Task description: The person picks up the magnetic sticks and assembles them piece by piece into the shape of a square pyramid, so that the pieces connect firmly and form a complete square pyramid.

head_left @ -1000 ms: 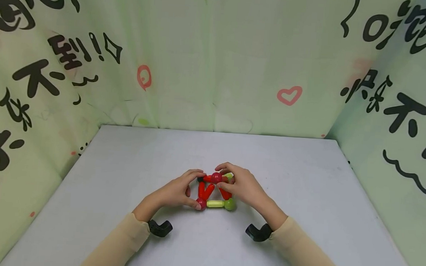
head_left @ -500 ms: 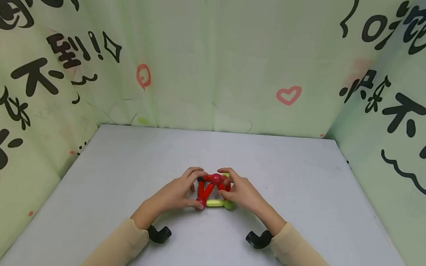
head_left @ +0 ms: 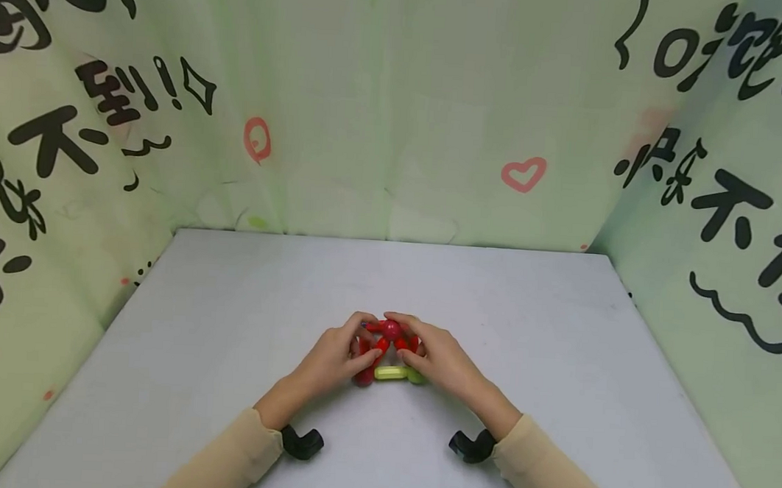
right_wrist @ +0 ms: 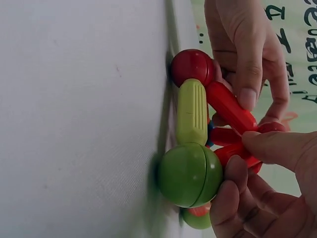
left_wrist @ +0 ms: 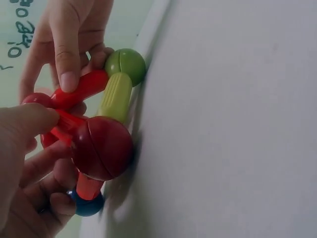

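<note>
On the white table [head_left: 389,273] stands a small frame of toy building rods and balls. A dark red ball [left_wrist: 103,148], a yellow-green rod [head_left: 391,374] and a green ball [right_wrist: 189,174] form its near side. Red rods lean up to another red ball [head_left: 391,330] at the top. My left hand [head_left: 335,355] pinches one slanted red rod [right_wrist: 232,106] between thumb and fingers. Opposite, my right hand [head_left: 443,356] pinches another slanted red rod [left_wrist: 84,89]. Behind sits a blue ball [left_wrist: 87,204]; a second green ball [right_wrist: 197,219] shows low down. Fingers partly hide the rear.
A pale green curtain [head_left: 398,112] with black writing and red doodles surrounds the back and sides of the table. A black wrist mount [head_left: 302,443] sits at the left cuff, and another black mount [head_left: 472,446] at the right.
My left thumb has shifted from the near red ball up to a slanted red rod. My right hand has moved left and settled on the opposite rod. The view shifted slightly.
</note>
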Demonstrator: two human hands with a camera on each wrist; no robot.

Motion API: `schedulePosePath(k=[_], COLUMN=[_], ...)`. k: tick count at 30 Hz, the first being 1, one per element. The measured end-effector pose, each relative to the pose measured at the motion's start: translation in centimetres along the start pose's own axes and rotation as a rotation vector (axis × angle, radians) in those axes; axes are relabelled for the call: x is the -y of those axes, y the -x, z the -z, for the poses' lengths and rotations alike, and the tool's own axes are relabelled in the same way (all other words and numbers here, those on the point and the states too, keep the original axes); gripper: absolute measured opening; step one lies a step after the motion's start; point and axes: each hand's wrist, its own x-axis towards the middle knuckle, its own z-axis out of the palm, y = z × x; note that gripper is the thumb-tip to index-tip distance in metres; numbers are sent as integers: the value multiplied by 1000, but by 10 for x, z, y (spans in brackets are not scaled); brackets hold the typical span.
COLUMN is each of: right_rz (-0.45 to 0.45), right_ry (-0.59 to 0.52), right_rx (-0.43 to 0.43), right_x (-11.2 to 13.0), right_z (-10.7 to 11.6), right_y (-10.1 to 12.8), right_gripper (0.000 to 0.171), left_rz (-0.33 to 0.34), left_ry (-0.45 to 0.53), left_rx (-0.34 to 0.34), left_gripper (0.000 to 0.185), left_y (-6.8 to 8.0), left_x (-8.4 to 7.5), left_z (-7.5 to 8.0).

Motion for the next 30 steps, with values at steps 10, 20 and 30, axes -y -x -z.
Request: schedulePosePath(k=[10,20,30], right_rz=[-24,-179,-293], right_ry=[26,-56,137], right_rx=[21,10,0], right_x=[3,-24,-55], right_z=[0,18,42], right_y=[2,-4,-14], right_gripper=[63,62,46], left_rz=[26,211,258], left_ry=[160,-9,-45], left_rx=[-3,-25,72], left_gripper=[40,21,23], left_y=[4,-15,-20], left_x=[5,24,31], left_z=[-1,18,23])
